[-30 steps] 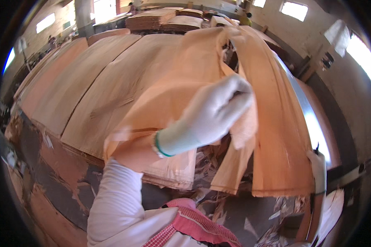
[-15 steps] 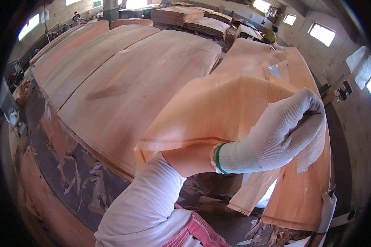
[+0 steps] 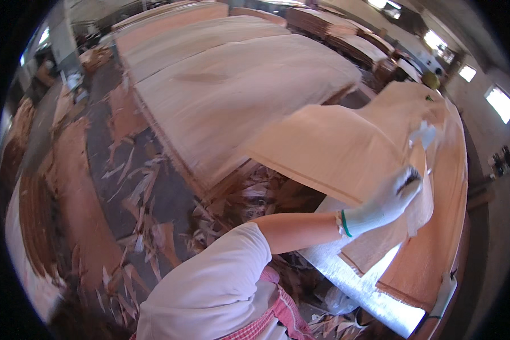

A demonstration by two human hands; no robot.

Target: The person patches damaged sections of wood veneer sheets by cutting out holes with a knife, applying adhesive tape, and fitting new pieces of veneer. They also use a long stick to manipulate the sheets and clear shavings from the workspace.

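Observation:
My left hand (image 3: pixel 388 198), in a white glove with a green cuff, is closed on the edge of a thin, pale orange veneer sheet (image 3: pixel 328 150) and holds it up at the right of the view. My bare forearm and white sleeve reach toward it from the lower middle. Farther up the same sheet, part of a second white glove shows: my right hand (image 3: pixel 425 135), pinching the sheet's upper edge. The sheet droops over more veneer (image 3: pixel 436 255) lying beneath it.
Wide stacks of pale veneer sheets (image 3: pixel 226 85) fill the middle and back. Broken veneer scraps (image 3: pixel 141 187) litter the dark floor on the left. A whitish bench edge (image 3: pixel 357 283) runs under the held sheet. Darker veneer piles (image 3: pixel 34 226) lie far left.
The view has swung left and down, showing more floor and stacks. My left arm has stretched out, and the gloved hand with the sheet now sits farther right and smaller.

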